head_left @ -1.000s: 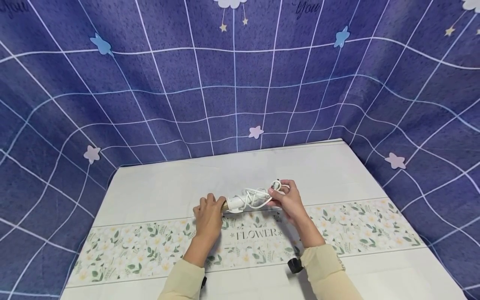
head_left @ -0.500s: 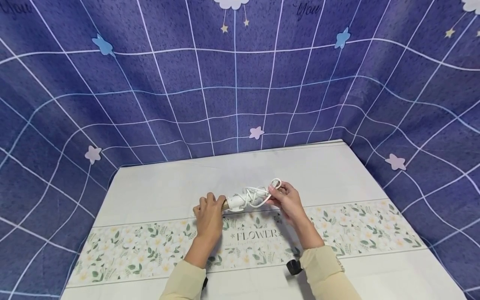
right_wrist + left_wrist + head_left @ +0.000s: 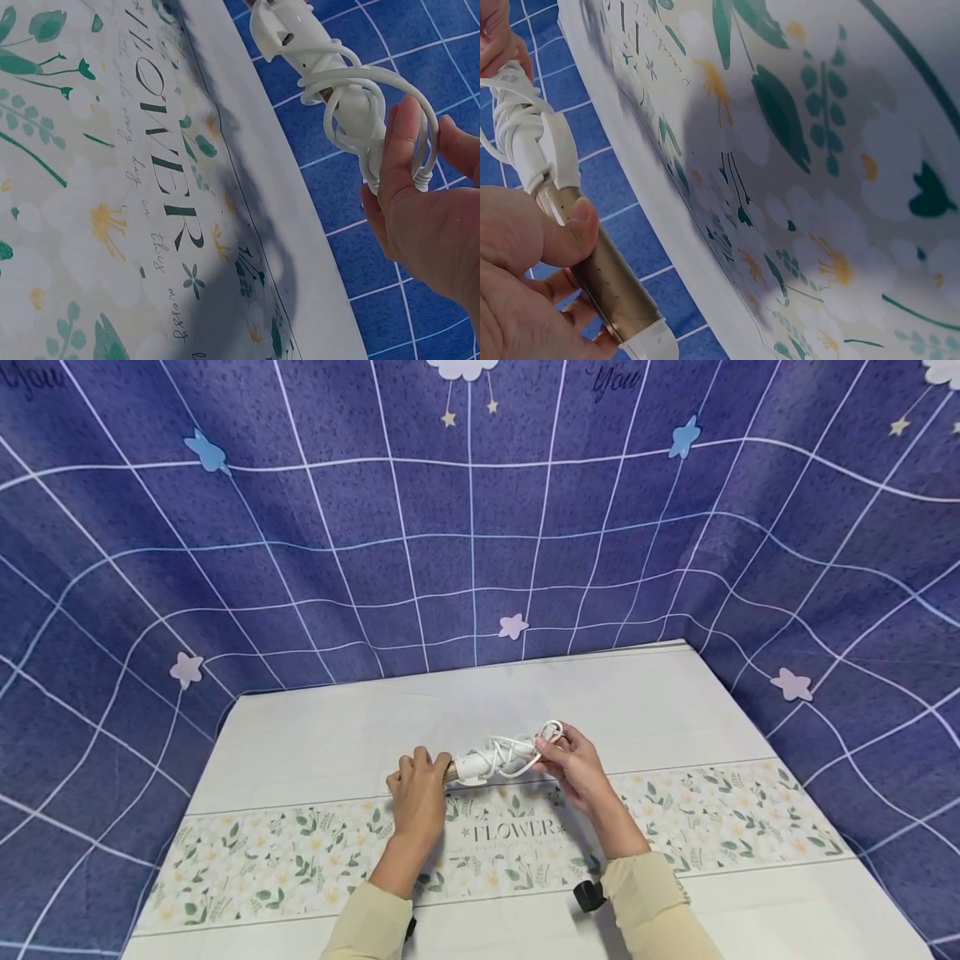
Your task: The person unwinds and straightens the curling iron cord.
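A curling iron (image 3: 471,767) with a white handle, a gold barrel (image 3: 615,281) and a white tip (image 3: 654,343) is held slightly tilted above the table. My left hand (image 3: 418,793) grips the gold barrel, thumb along its near side in the left wrist view. Wound in loose crossing loops around the handle is a white cord (image 3: 358,82). At the handle's far end, my right hand (image 3: 577,767) pinches the cord's bundled end between thumb and fingers, as the right wrist view shows. The plug cannot be made out clearly.
Below lies a white table cover (image 3: 337,722) with a flowered band (image 3: 300,860) reading FLOWER. A blue curtain (image 3: 360,568) with white grid lines and stars stands behind and on both sides. A black wrist device (image 3: 590,894) sits by the right sleeve.
Both hands stay almost in place on the curling iron. The cord loop at my right fingers has shifted slightly.
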`<state>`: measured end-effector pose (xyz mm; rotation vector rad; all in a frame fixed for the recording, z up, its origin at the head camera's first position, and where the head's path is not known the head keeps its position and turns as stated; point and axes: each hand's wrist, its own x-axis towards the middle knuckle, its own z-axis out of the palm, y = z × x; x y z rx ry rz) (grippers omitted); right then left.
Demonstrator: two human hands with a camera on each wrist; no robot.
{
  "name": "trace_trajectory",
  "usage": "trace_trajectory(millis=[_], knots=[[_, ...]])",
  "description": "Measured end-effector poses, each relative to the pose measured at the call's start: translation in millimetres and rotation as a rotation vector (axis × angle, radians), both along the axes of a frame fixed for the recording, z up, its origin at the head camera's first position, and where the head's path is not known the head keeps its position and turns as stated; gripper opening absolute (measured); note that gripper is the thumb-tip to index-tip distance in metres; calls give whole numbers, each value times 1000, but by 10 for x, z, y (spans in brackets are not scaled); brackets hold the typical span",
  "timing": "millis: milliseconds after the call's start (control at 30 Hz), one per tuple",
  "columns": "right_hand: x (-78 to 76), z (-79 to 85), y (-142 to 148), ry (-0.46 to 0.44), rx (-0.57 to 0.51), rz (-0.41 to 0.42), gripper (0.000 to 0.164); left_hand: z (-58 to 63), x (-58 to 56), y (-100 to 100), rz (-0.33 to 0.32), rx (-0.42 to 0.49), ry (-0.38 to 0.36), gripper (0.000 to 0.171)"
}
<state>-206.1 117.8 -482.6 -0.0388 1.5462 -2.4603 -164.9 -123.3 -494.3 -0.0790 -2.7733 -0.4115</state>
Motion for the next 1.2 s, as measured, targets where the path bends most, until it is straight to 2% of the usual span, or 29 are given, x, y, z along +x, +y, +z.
trace_trajectory(millis=[233, 467, 600, 733, 967, 1133, 1200], knots=[[-3, 6, -2, -21, -38, -9, 62, -9, 11, 11, 4, -3, -24, 42], [-27, 14, -3, -50, -84, -26, 46, 11, 12, 20, 3, 5, -49, 44], [-33, 20, -7, -84, -104, -41, 43, 16, 15, 30, 9, -7, -51, 44], [-25, 23, -21, -98, -104, -48, 45, 9, 19, 41, 14, -13, -38, 42], [-5, 34, -82, -69, 15, -34, 57, -6, 22, 66, 13, -14, -6, 33], [6, 54, -80, -50, -22, -12, 61, -3, 30, 75, 26, -6, -27, 34], [2, 59, -76, -46, -64, -1, 57, 2, 33, 77, 31, -6, -33, 33]])
